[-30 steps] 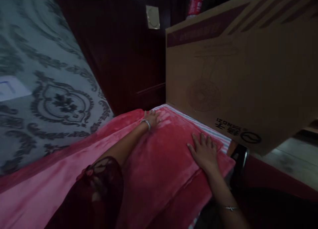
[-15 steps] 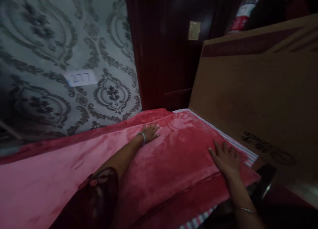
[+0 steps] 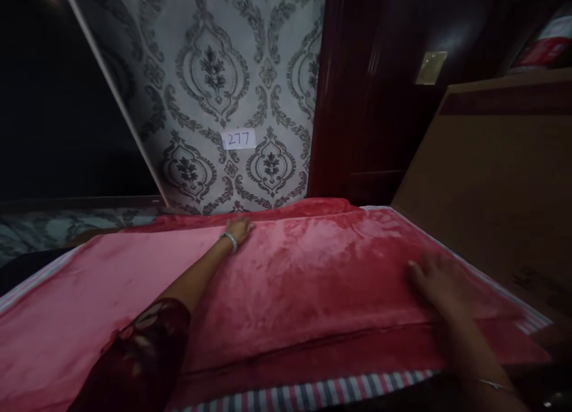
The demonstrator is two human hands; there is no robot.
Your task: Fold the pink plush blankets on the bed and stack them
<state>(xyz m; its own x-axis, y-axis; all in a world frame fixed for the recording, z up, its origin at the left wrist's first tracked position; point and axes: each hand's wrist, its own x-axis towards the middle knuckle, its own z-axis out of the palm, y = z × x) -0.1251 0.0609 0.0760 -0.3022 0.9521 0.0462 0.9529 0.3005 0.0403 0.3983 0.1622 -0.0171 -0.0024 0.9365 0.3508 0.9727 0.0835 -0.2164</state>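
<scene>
A red-pink plush blanket (image 3: 286,281) lies spread out, its surface smooth with a long fold along the near side. My left hand (image 3: 240,228), with a bracelet at the wrist, rests palm down near the blanket's far edge, fingers stretched out. On the right part of the blanket is my right hand (image 3: 442,281), smeared by motion, its thumb apart from the other fingers. Neither hand shows anything in its grasp. From under the blanket's near edge peeks a striped cloth (image 3: 322,393), which also shows along the right side.
Patterned wallpaper (image 3: 214,72) with a paper label (image 3: 239,139) reading 277 rises behind the blanket. A dark screen-like panel (image 3: 58,102) stands at left. To the right are a dark red wood panel (image 3: 357,102), a large cardboard sheet or box (image 3: 496,179) and a bottle (image 3: 545,45).
The view has turned left, so more of the blanket and the dark panel show. My left hand has slid left toward the blanket's far edge. My right hand is now blurred.
</scene>
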